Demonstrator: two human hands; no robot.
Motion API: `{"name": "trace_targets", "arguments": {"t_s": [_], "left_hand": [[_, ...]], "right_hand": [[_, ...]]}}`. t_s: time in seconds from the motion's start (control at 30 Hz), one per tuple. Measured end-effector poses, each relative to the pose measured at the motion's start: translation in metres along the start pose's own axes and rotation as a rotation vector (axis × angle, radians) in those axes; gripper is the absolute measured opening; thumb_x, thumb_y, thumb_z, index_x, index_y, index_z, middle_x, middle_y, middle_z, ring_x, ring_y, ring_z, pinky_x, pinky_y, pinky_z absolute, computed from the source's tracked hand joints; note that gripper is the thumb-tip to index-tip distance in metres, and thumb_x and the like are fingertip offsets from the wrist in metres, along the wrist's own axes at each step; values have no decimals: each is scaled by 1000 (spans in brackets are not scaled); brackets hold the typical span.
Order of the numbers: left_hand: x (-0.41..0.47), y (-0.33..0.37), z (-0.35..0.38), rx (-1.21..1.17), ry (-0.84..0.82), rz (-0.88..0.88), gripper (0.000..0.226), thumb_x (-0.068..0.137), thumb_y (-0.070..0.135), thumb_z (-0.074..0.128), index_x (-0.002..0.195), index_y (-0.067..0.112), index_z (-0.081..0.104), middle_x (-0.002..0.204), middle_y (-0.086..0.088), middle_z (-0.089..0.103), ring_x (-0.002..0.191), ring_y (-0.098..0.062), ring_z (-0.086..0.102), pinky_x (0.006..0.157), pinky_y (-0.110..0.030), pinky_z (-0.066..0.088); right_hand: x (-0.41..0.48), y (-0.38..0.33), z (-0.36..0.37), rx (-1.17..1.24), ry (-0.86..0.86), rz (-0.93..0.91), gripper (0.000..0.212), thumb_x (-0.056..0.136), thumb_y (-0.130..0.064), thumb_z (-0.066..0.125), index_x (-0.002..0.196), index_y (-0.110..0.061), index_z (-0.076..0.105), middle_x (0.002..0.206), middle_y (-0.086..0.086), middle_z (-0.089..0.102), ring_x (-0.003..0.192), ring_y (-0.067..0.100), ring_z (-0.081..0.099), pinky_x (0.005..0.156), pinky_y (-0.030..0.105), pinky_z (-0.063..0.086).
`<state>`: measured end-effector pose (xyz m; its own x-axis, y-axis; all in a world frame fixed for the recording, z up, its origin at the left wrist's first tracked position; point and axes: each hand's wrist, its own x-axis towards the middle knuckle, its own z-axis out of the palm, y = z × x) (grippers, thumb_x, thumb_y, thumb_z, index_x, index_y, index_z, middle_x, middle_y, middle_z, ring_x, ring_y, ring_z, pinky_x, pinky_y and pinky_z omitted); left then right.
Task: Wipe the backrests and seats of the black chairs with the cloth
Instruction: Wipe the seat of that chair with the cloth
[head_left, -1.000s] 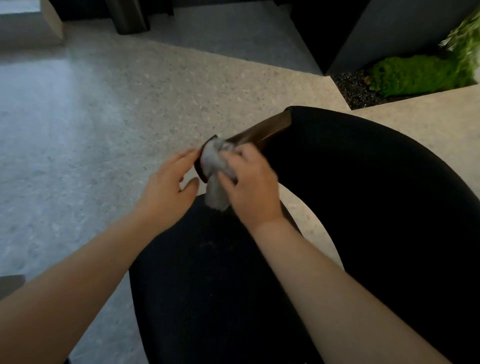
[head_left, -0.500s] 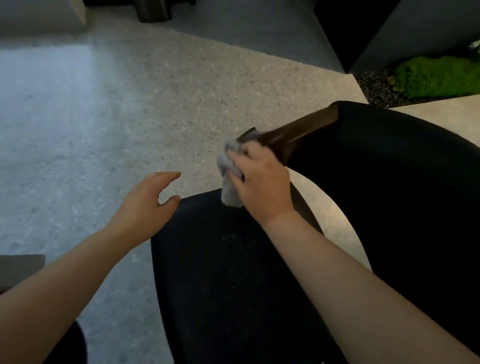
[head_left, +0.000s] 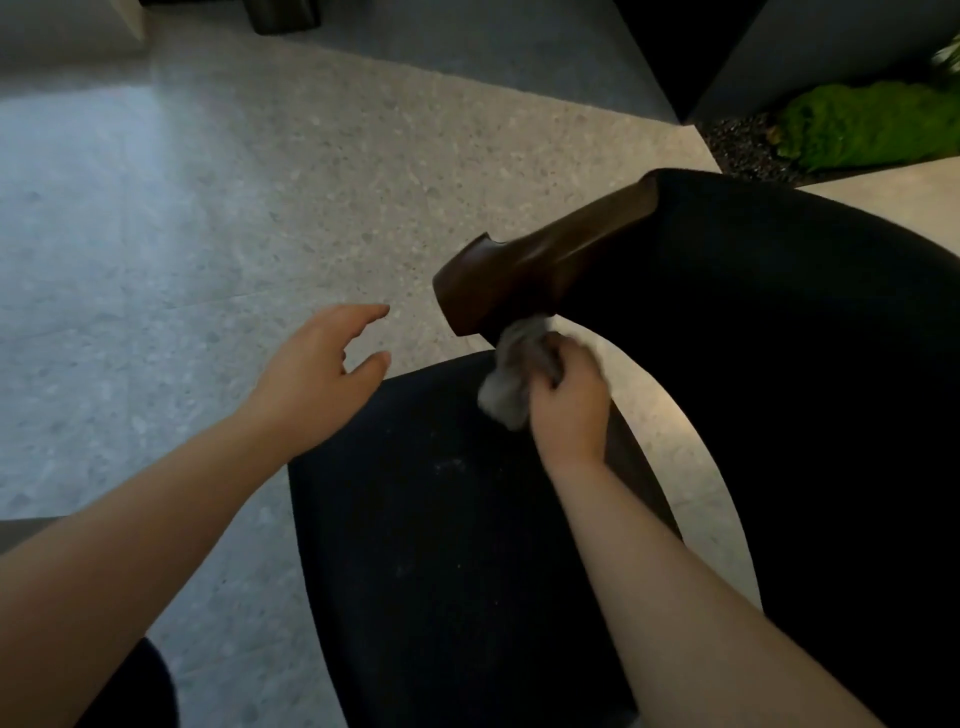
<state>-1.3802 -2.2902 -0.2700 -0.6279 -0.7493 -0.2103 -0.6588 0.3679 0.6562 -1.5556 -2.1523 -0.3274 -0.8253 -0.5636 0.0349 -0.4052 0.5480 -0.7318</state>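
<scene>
**Right hand (head_left: 569, 400) brings the cloth (head_left: 511, 387) down off the armrest (head_left: 535, 265)**

The black backrest (head_left: 779, 338) fills three o'clock, the seat (head_left: 441, 545) six. The armrest tip, covered a second ago, now lies bare, so we judge it done and the seat next. Our left hand (head_left: 322, 374) has let go and hovers open at nine. The cloth sits gripped in the right hand's curled fingers, at its eleven o'clock.

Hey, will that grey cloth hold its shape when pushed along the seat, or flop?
Probably flops: the cloth bunches in folds and droops from the right hand. Likely light, since one hand's fingers carry it. It may drag rather than slide on the matte seat.
</scene>
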Motion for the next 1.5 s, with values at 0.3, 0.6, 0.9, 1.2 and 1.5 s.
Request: {"name": "trace_targets", "arguments": {"t_s": [0.3, 0.6, 0.9, 1.2, 1.5], "left_hand": [[5, 2, 30, 7, -30, -46, 53, 97, 23, 57, 147, 26, 40, 147, 2, 43, 132, -15, 45, 105, -34, 42], [-44, -41, 78, 191, -269, -248, 67, 91, 33, 66, 149, 18, 36, 151, -6, 37, 133, -24, 43, 107, -34, 37], [-41, -84, 143, 466, -376, -376, 134, 65, 62, 80, 154, 27, -14, 160, -2, -26, 147, -33, -17, 119, -55, 11], [-34, -89, 164, 544, -326, -440, 140, 61, 58, 83, 154, 26, -16, 159, -3, -28, 146, -36, -20, 117, -60, 11], [-33, -84, 167, 566, -339, -471, 140, 61, 57, 84, 153, 26, -17, 158, -3, -30, 146, -37, -21, 117, -61, 11]], "right_hand": [[17, -22, -18, 187, 395, -242, 28, 89, -11, 67, 116, -2, 62, 114, 14, 59, 102, -4, 45, 90, 2, 35], [-26, 101, -28, -155, -279, 27, 30, 91, -15, 63, 121, -16, 65, 124, 6, 53, 110, 21, 56, 89, 20, 37], [12, 132, -12, -217, -231, -102, 33, 95, -14, 56, 128, -16, 61, 119, 8, 50, 105, 16, 51, 87, 16, 33], [67, 142, 62, -276, -315, -117, 43, 92, -23, 62, 134, -19, 55, 126, 8, 53, 116, 26, 47, 88, 23, 31], [26, 133, 23, -154, -366, -248, 32, 91, -20, 63, 122, -25, 64, 111, -8, 55, 98, 4, 51, 80, 18, 39]]}}
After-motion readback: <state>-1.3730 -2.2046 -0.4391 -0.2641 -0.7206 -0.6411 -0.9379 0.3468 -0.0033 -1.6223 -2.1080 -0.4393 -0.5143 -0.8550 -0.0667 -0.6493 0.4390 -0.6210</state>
